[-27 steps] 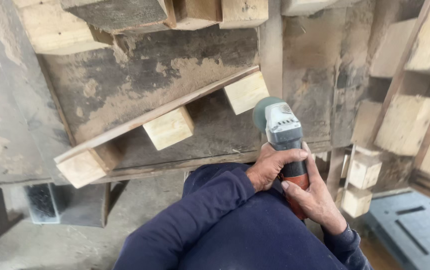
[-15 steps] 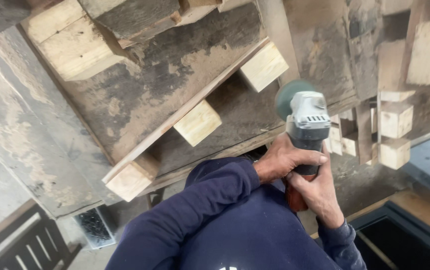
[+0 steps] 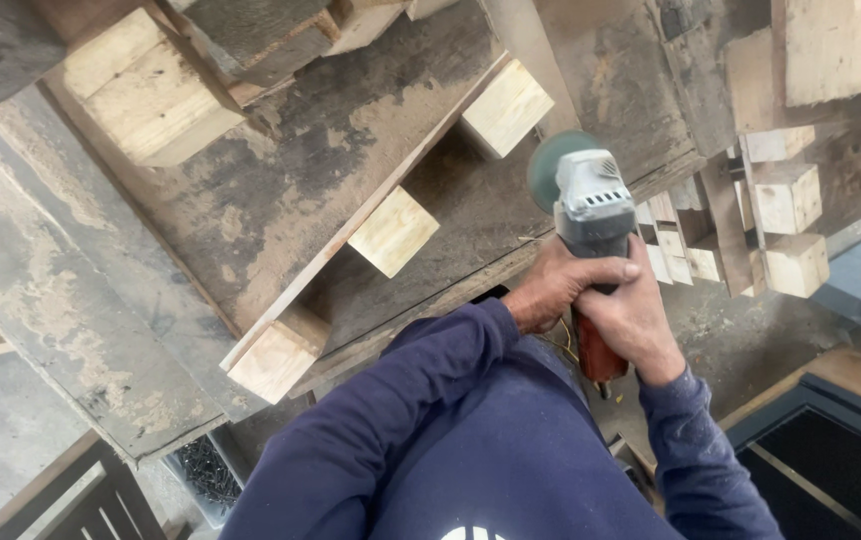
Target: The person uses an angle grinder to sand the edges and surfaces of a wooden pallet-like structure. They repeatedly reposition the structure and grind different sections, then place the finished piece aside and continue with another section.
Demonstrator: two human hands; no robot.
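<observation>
Nearest the camera, the person's dark blue sleeves and upper body fill the lower frame, both arms reaching forward and meeting on one tool. That tool is an angle grinder point(image 3: 590, 235) with a grey gear head, a greenish disc guard at its far end and a red-brown rear grip.

Left hand point(image 3: 557, 287): closed around the grey body just behind the head, fingers wrapped over the top. This forward placement appears chosen to steer the disc end and take the tool's weight.

Right hand point(image 3: 633, 318): closed around the body further back, above the red-brown grip, which projects below the wrist. The judgement is that the two-handed hold is meant to keep the tool steady against twisting. Whether a switch is pressed cannot be told.

Position of the grinder: held upright in view, disc end pointing away from the body, at the edge of a wooden pallet point(image 3: 350, 190). Contact between disc and wood cannot be confirmed; the disc lies just beside the lower board.

Beyond the hands, the pallet stands tilted on edge, its stained, dusty deck board facing the person. Pale square blocks, one of them a middle block point(image 3: 393, 231), are exposed along a slanted stringer, and their cut faces look cleaner than the boards. The tilt appears to present the underside within arm's reach.

Further right, a second group of pale blocks point(image 3: 780, 225) sits on another pallet. At lower left, a tray of dark screws point(image 3: 205, 470) lies on the floor.
</observation>
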